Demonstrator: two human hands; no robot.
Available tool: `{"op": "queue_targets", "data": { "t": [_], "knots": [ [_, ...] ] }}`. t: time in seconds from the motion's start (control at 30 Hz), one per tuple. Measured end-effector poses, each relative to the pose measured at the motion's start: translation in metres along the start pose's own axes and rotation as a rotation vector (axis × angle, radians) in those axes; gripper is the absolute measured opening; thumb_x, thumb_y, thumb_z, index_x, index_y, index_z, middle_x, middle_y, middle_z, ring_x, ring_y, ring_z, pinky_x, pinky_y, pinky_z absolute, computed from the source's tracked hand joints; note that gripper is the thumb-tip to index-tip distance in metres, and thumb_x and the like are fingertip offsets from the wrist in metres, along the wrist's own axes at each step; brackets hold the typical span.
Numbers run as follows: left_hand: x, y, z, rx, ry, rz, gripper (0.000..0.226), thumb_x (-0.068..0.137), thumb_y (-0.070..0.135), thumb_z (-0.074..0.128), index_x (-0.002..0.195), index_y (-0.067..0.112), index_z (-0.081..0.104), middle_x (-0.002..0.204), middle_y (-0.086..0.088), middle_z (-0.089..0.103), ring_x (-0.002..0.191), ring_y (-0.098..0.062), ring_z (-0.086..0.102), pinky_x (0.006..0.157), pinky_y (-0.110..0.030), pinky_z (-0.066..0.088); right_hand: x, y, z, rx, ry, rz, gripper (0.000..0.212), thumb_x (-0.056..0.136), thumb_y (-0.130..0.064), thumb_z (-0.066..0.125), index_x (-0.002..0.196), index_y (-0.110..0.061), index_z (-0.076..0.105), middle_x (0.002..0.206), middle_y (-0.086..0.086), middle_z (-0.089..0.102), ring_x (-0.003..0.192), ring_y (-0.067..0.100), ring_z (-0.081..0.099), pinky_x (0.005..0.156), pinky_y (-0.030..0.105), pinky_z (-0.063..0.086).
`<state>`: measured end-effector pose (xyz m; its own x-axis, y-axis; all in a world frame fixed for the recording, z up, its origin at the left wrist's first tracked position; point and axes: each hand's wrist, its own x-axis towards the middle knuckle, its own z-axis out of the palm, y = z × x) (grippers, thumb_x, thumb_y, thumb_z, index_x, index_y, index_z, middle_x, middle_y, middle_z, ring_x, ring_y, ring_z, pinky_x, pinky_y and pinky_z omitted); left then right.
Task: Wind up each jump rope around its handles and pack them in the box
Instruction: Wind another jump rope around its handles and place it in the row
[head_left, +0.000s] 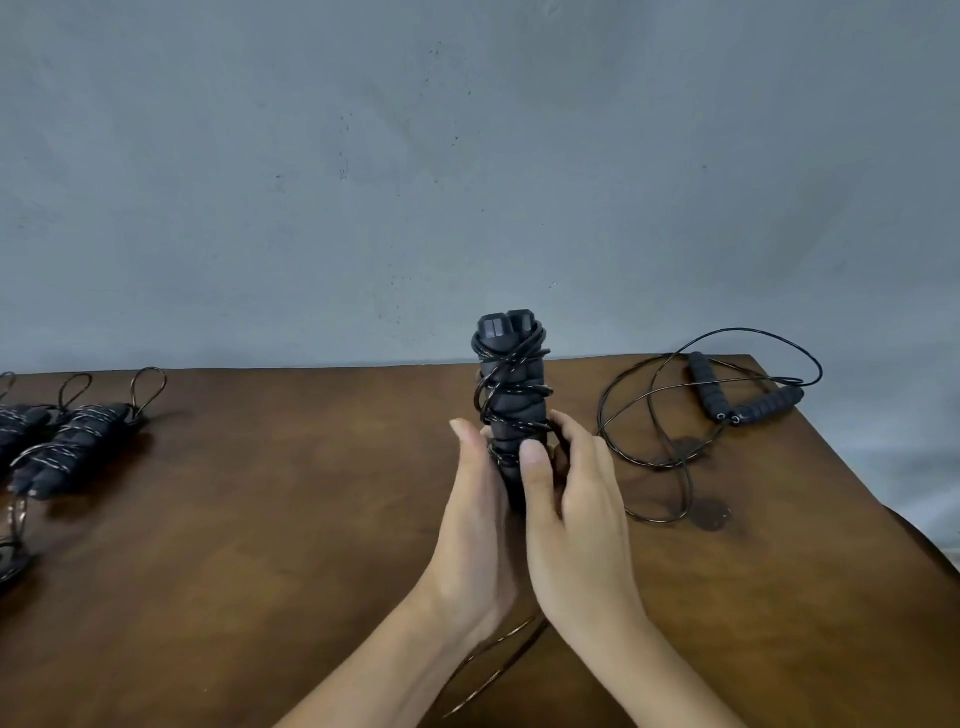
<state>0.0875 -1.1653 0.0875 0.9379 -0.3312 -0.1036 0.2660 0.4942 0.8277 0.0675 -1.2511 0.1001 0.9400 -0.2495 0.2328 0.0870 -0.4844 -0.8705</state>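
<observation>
A pair of black jump rope handles (511, 384), held together and upright above the brown table (291, 519), has black cord wound round most of its length. My left hand (475, 519) holds the lower part from the left, and my right hand (571, 509) wraps it from the right with the thumb across the front. A loose end of cord (493, 665) trails down between my forearms. An unwound rope (675, 415) with two black handles (748, 402) lies at the back right. Wound ropes (78, 441) lie at the left edge. No box is in view.
A grey wall (467, 156) rises right behind the table's far edge. The table's right edge runs diagonally from the back right corner toward the lower right. A dark round mark (711, 514) sits on the wood near the loose rope.
</observation>
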Motion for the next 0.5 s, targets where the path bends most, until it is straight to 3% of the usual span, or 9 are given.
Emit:
{"op": "queue_targets", "data": {
  "t": [0.13,0.23,0.33,0.43,0.5],
  "knots": [
    [0.005,-0.008,-0.007,-0.009,0.043,0.044,0.082,0.098,0.070,0.014,0.144,0.019,0.058,0.140,-0.021,0.062,0.137,-0.024,0.057,0.117,-0.040,0.041,0.004,0.002,-0.013,0.134,-0.089,0.025,0.070,0.071,-0.073,0.062,0.133,-0.044,0.047,0.120,-0.028,0.051,0.113,-0.018,0.048,0.083,0.001,0.040],
    [0.006,-0.010,-0.009,-0.060,-0.007,0.012,0.089,0.097,0.074,0.013,0.140,0.015,0.062,0.143,-0.027,0.056,0.139,-0.028,0.054,0.119,-0.040,0.037,0.006,0.007,-0.019,0.164,-0.111,0.014,0.056,0.079,-0.053,0.074,0.130,-0.043,0.052,0.119,-0.024,0.057,0.115,-0.012,0.052,0.086,0.002,0.040],
    [0.009,-0.005,-0.009,-0.163,-0.039,-0.036,0.091,0.096,0.076,0.017,0.140,0.012,0.064,0.142,-0.027,0.059,0.137,-0.033,0.056,0.118,-0.043,0.039,0.006,0.010,-0.024,0.189,-0.139,-0.016,0.057,0.077,-0.054,0.073,0.129,-0.047,0.052,0.120,-0.029,0.057,0.118,-0.011,0.052,0.089,0.003,0.040],
    [0.017,0.005,-0.014,-0.241,-0.043,-0.117,0.088,0.100,0.073,0.022,0.142,0.005,0.060,0.132,-0.022,0.065,0.120,-0.032,0.063,0.111,-0.042,0.047,0.005,0.013,-0.030,0.182,-0.166,-0.042,0.058,0.075,-0.056,0.074,0.127,-0.050,0.049,0.121,-0.035,0.055,0.118,-0.015,0.050,0.088,0.000,0.037],
    [0.023,0.011,-0.018,-0.237,-0.088,-0.179,0.083,0.105,0.067,0.022,0.136,0.001,0.063,0.113,-0.025,0.066,0.101,-0.031,0.064,0.096,-0.039,0.055,0.004,0.017,-0.033,0.159,-0.194,-0.065,0.064,0.076,-0.059,0.079,0.131,-0.048,0.048,0.123,-0.032,0.055,0.121,-0.011,0.050,0.091,0.001,0.037]
  ]
}}
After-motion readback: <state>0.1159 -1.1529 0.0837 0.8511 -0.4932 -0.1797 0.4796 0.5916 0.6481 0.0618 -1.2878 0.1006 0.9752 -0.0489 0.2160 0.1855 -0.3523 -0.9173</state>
